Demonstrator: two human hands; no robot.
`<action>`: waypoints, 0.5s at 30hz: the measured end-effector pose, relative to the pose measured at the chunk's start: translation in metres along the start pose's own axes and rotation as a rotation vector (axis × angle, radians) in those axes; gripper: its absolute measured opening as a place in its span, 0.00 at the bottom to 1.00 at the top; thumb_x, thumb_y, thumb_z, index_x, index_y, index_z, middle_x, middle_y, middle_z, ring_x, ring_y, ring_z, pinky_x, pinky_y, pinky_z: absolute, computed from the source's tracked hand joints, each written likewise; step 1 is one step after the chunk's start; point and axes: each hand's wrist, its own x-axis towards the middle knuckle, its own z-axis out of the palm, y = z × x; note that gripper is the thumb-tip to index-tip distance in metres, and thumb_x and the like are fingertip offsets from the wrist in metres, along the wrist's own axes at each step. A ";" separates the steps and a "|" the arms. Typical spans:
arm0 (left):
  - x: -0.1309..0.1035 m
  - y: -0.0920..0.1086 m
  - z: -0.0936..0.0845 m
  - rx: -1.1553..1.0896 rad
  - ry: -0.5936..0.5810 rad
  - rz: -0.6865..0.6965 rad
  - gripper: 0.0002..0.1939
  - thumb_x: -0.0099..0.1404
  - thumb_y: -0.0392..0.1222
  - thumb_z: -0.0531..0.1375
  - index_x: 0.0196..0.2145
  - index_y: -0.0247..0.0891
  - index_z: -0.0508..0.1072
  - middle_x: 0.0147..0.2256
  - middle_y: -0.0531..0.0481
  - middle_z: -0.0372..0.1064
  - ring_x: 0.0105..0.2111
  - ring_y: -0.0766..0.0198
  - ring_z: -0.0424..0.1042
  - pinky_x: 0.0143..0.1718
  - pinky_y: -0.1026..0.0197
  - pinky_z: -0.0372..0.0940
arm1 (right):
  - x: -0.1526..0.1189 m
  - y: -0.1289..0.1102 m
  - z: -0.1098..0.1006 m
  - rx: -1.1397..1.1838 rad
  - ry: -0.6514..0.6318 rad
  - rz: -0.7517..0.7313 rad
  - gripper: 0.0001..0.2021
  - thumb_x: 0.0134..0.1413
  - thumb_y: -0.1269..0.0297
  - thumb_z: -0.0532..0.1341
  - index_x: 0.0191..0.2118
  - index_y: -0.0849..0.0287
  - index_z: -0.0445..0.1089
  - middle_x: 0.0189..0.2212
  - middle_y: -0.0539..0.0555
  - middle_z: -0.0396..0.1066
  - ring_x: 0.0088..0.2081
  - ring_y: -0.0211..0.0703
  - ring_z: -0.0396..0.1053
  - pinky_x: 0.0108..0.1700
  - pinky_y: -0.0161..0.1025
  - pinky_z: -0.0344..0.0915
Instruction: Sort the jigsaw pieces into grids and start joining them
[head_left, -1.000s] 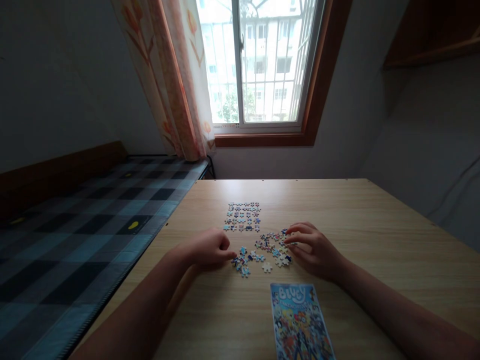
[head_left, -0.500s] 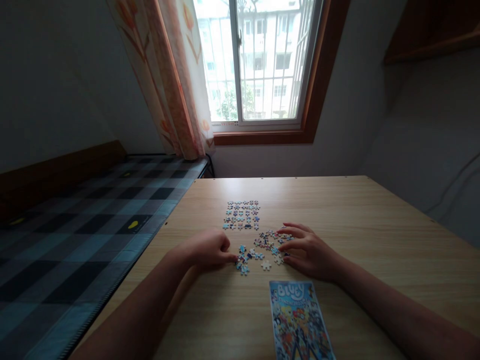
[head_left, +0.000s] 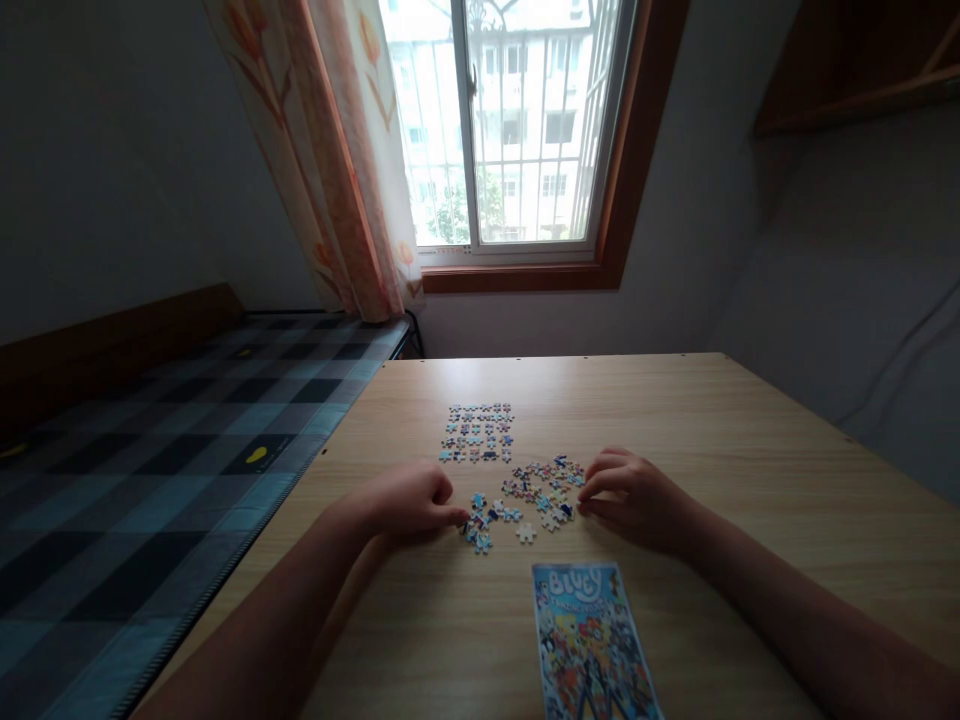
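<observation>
My left hand [head_left: 416, 503] rests on the table with its fingers curled in. Its thumb and fingertip meet at the left edge of a small cluster of blue jigsaw pieces [head_left: 478, 540], on a puzzle piece there. On the other side, my right hand [head_left: 634, 497] is beside the larger heap of loose jigsaw pieces [head_left: 540, 482]. Its fingers are bent and the tips nearly meet the thumb; anything between them is too small to make out. A pale piece [head_left: 526, 533] lies apart in front of the heap. Further back, more pieces [head_left: 477, 430] lie in spaced rows.
A printed picture sheet marked "BLUEY" [head_left: 592, 635] lies near the front of the wooden table [head_left: 420, 640]. Along the table's left side is a bed with a checked cover [head_left: 180, 470]. A curtain [head_left: 330, 160] and a barred window [head_left: 532, 130] are behind.
My right hand has drawn back rightward off the heap, and its spread fingers have come together. The left hand stays at the blue cluster. The whole view has shifted slightly.
</observation>
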 end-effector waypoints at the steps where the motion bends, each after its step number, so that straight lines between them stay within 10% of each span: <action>1: 0.000 -0.001 0.000 0.001 0.000 -0.001 0.25 0.60 0.60 0.57 0.17 0.38 0.62 0.16 0.55 0.56 0.17 0.69 0.51 0.21 0.60 0.42 | -0.001 0.000 -0.003 -0.020 -0.045 0.014 0.05 0.56 0.66 0.65 0.31 0.56 0.78 0.29 0.54 0.74 0.35 0.41 0.69 0.40 0.40 0.67; 6: 0.000 0.001 -0.001 0.008 -0.009 -0.011 0.26 0.60 0.61 0.58 0.17 0.38 0.63 0.15 0.55 0.56 0.17 0.69 0.50 0.21 0.60 0.42 | -0.005 -0.001 -0.012 0.077 -0.192 0.163 0.05 0.52 0.70 0.63 0.33 0.57 0.78 0.29 0.52 0.73 0.28 0.35 0.67 0.30 0.33 0.63; 15: 0.000 0.009 0.000 0.098 0.055 -0.010 0.26 0.64 0.60 0.55 0.17 0.38 0.63 0.16 0.54 0.58 0.17 0.69 0.52 0.21 0.61 0.43 | -0.001 0.007 -0.001 0.038 0.038 0.195 0.09 0.57 0.68 0.60 0.38 0.60 0.79 0.29 0.54 0.73 0.26 0.35 0.65 0.29 0.33 0.61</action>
